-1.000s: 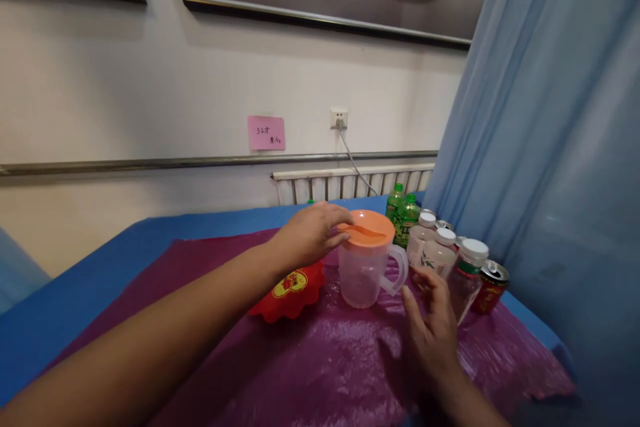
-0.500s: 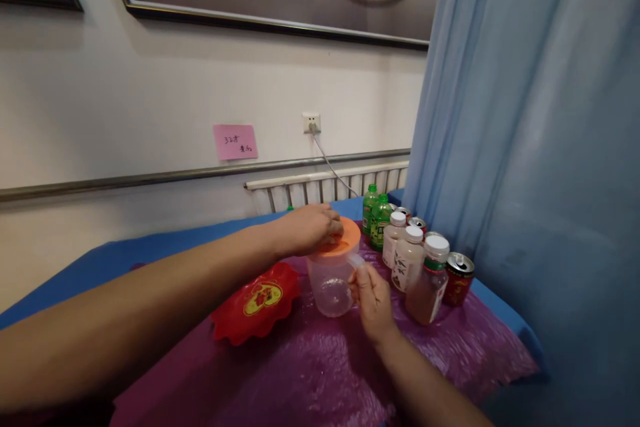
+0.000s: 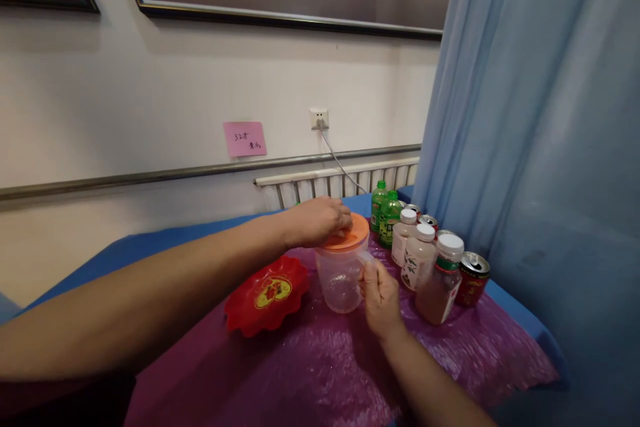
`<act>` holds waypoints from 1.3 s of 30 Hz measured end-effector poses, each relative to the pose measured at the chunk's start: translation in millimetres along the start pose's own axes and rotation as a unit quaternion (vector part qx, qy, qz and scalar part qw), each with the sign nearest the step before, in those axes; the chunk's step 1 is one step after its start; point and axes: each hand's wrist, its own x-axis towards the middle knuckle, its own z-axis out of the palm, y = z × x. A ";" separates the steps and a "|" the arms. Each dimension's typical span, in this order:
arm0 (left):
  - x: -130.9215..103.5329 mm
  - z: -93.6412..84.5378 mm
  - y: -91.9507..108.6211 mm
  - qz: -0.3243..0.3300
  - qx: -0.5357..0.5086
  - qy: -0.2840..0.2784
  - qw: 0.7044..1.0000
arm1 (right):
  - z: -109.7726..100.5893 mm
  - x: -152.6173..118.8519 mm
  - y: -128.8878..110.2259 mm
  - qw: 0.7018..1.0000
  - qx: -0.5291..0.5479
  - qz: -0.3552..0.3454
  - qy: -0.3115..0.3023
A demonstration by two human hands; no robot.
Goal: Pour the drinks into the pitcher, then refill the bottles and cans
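Note:
A clear plastic pitcher [image 3: 340,283] with an orange lid [image 3: 355,237] stands on the purple plastic table cover [image 3: 320,367]. My left hand [image 3: 320,221] rests on top of the lid, fingers curled over it. My right hand [image 3: 380,293] is closed around the pitcher's handle on its right side. The pitcher looks empty.
A red scalloped plate [image 3: 265,293] lies left of the pitcher. To its right stand two green bottles [image 3: 387,217], white-capped bottles [image 3: 417,253], a brown-filled bottle [image 3: 440,283] and red cans [image 3: 473,277]. A blue curtain [image 3: 540,147] hangs at right; radiator [image 3: 340,183] behind.
My right hand moved from the table in front of the bottles to the pitcher's handle and closed on it. My left hand stayed on the lid.

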 end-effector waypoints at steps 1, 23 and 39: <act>1.1 -0.3 -0.8 0.002 0.002 -0.003 1.000 | -0.2 0.6 -0.2 1.000 -0.002 -0.001 0.001; 1.0 5.8 -2.4 -0.094 -0.085 0.000 0.992 | -6.0 10.5 10.0 1.000 0.005 -0.008 0.012; 4.1 3.9 -2.3 -0.108 -0.101 -0.006 0.989 | -5.5 15.4 9.3 0.999 -0.027 -0.043 0.008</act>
